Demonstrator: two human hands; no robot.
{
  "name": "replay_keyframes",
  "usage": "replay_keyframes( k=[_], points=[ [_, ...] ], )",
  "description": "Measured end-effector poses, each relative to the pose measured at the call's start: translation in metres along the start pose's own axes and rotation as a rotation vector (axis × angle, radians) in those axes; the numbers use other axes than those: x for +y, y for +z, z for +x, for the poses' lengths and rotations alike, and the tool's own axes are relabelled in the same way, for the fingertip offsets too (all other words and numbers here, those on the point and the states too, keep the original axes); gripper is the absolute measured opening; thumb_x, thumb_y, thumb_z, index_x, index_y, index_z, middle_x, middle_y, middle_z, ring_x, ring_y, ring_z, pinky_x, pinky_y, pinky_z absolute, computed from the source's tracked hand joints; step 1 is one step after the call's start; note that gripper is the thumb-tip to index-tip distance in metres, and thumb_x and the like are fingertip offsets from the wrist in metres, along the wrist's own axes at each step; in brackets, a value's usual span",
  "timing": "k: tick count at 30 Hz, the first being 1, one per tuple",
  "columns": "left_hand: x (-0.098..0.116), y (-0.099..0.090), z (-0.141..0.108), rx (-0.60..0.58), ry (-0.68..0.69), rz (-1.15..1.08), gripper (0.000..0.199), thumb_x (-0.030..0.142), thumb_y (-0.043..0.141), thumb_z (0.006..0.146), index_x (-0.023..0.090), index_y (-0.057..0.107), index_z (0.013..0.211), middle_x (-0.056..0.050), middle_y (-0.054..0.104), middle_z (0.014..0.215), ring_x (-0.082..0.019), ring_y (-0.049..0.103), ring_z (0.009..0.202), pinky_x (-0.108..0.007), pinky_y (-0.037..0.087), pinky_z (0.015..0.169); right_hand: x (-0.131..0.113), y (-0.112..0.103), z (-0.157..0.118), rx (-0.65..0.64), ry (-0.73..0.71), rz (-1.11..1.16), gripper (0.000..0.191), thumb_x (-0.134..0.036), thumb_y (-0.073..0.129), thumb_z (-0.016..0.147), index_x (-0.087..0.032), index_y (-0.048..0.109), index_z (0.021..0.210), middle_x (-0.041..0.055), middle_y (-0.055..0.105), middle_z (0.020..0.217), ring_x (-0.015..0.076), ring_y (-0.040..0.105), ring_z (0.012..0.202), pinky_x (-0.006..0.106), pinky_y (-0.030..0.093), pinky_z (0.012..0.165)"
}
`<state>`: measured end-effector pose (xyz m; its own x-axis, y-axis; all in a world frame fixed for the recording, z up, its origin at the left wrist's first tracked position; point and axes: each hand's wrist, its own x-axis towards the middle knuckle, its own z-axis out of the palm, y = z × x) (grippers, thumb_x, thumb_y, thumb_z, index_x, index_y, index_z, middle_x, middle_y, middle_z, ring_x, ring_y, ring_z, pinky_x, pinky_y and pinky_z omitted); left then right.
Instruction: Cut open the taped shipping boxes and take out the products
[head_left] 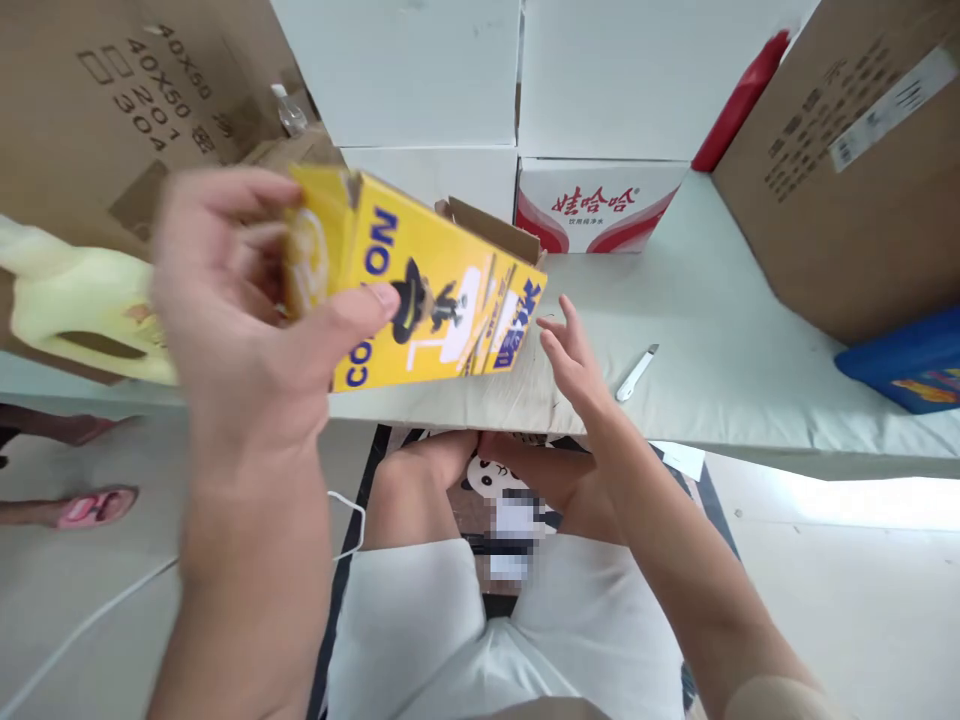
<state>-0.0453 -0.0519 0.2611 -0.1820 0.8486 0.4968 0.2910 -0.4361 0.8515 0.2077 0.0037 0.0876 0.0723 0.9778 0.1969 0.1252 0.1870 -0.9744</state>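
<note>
My left hand [247, 290] grips a yellow cardboard box [442, 310] by its left end, thumb across the printed front. The box is tilted above the surface, and a brown inner flap stands up at its top right edge. Just off the box's right end is my right hand [574, 360], its fingers apart with nothing seen in them. To the right of that hand lies a utility knife [637, 373] with a white handle and its blade end pointing away. What the box contains is hidden.
White boxes [427, 80] and a red-and-white carton [600, 205] line the back of the covered table [720, 330]. Brown cartons [847, 150] flank both sides. A pale yellow jug [90, 310] stands left, a blue container [907, 360] right. Another person's foot [97, 507] shows at lower left.
</note>
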Motion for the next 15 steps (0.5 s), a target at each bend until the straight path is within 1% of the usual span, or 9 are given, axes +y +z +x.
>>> replay_keyframes(
  k=[1,2,3,5,7,9,11,13,15],
  points=[
    [-0.003,-0.002,-0.01,0.0,-0.069,-0.09,0.063,0.033,0.092,0.053,0.03,0.06,0.107,0.006,0.071,0.1,-0.018,0.068,0.095,-0.028,0.056,0.075,-0.002,-0.006,-0.017,-0.013,0.021,0.002,0.074,-0.068,0.059,0.091,-0.027,0.043,0.151,0.0134,0.064,0.139,0.0251,0.059,0.133,0.053,0.048,0.112],
    [-0.008,-0.005,-0.02,-0.035,-0.17,-0.175,0.06,0.028,0.09,0.052,0.029,0.06,0.104,0.006,0.071,0.092,-0.017,0.068,0.085,-0.028,0.056,0.07,-0.005,-0.012,-0.039,-0.028,0.039,0.018,0.072,-0.07,0.056,0.092,-0.028,0.046,0.149,0.0129,0.063,0.142,0.0259,0.059,0.134,0.054,0.047,0.113],
    [-0.016,-0.007,-0.031,-0.101,-0.295,-0.251,0.059,0.025,0.089,0.051,0.028,0.061,0.103,0.006,0.071,0.087,-0.016,0.068,0.08,-0.028,0.056,0.068,-0.007,-0.018,-0.063,-0.059,0.059,0.053,0.071,-0.072,0.053,0.093,-0.028,0.048,0.148,0.0126,0.062,0.144,0.0268,0.059,0.134,0.055,0.048,0.113],
    [-0.035,-0.01,-0.055,-0.28,-0.547,-0.349,0.06,0.026,0.087,0.051,0.027,0.061,0.106,0.004,0.073,0.086,-0.017,0.069,0.076,-0.029,0.057,0.067,-0.009,-0.027,-0.114,-0.15,0.097,0.152,0.076,-0.079,0.049,0.091,-0.03,0.049,0.149,0.0129,0.059,0.149,0.0295,0.059,0.136,0.056,0.05,0.111],
    [-0.058,-0.01,-0.079,-0.439,-0.733,-0.397,0.064,0.028,0.087,0.049,0.024,0.061,0.107,0.001,0.074,0.088,-0.02,0.071,0.076,-0.031,0.057,0.068,-0.007,-0.033,-0.16,-0.258,0.141,0.213,0.084,-0.085,0.051,0.085,-0.031,0.048,0.15,0.0134,0.056,0.153,0.032,0.057,0.139,0.056,0.05,0.111],
    [-0.08,-0.007,-0.103,-0.576,-0.844,-0.407,0.067,0.028,0.089,0.047,0.022,0.062,0.107,-0.001,0.074,0.091,-0.021,0.071,0.079,-0.031,0.057,0.072,-0.002,-0.036,-0.196,-0.383,0.211,0.183,0.093,-0.083,0.063,0.079,-0.031,0.046,0.154,0.0143,0.053,0.155,0.0331,0.055,0.142,0.055,0.049,0.113],
    [-0.096,-0.002,-0.123,-0.681,-0.913,-0.396,0.068,0.027,0.09,0.047,0.021,0.063,0.109,-0.002,0.074,0.094,-0.021,0.071,0.084,-0.031,0.057,0.076,0.005,-0.036,-0.222,-0.493,0.3,0.111,0.099,-0.075,0.074,0.076,-0.03,0.04,0.158,0.0154,0.051,0.156,0.0326,0.053,0.143,0.053,0.048,0.114],
    [-0.107,0.003,-0.138,-0.764,-0.968,-0.417,0.067,0.027,0.089,0.049,0.021,0.064,0.11,-0.002,0.074,0.098,-0.021,0.071,0.088,-0.032,0.056,0.078,0.011,-0.034,-0.24,-0.557,0.377,0.109,0.103,-0.067,0.08,0.076,-0.029,0.033,0.16,0.016,0.048,0.158,0.0319,0.05,0.145,0.052,0.048,0.115],
    [-0.112,0.007,-0.147,-0.846,-1.008,-0.46,0.063,0.027,0.087,0.051,0.022,0.064,0.109,-0.003,0.074,0.1,-0.021,0.072,0.089,-0.033,0.056,0.079,0.015,-0.029,-0.253,-0.589,0.437,0.195,0.106,-0.062,0.081,0.077,-0.029,0.027,0.162,0.0166,0.047,0.157,0.0321,0.049,0.145,0.052,0.047,0.115]
  ],
)
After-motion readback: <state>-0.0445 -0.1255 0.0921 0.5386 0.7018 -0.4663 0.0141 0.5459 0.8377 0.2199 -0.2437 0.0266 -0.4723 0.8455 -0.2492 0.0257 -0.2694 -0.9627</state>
